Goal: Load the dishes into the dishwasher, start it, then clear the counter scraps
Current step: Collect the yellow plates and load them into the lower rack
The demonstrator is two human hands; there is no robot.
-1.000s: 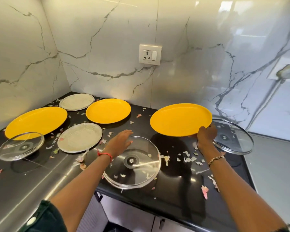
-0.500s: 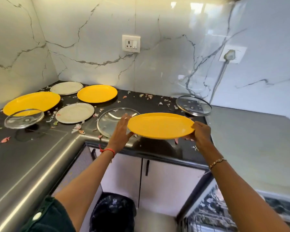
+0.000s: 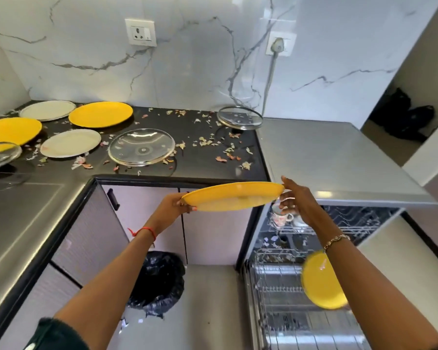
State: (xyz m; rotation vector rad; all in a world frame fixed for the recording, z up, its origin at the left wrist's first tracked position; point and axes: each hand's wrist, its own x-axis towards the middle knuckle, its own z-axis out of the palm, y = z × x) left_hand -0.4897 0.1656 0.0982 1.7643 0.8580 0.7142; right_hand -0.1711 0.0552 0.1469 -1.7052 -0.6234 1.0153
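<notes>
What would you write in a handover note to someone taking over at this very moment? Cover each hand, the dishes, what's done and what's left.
Left hand grips the held yellow plate by its left rim and right hand by its right rim, in the air off the counter.
Done: one racked yellow plate in the lower rack; a cup in the upper rack.
Left: load this plate, the two counter yellow plates, two pale plates and three glass lids; start the dishwasher; clear the scraps.
</notes>
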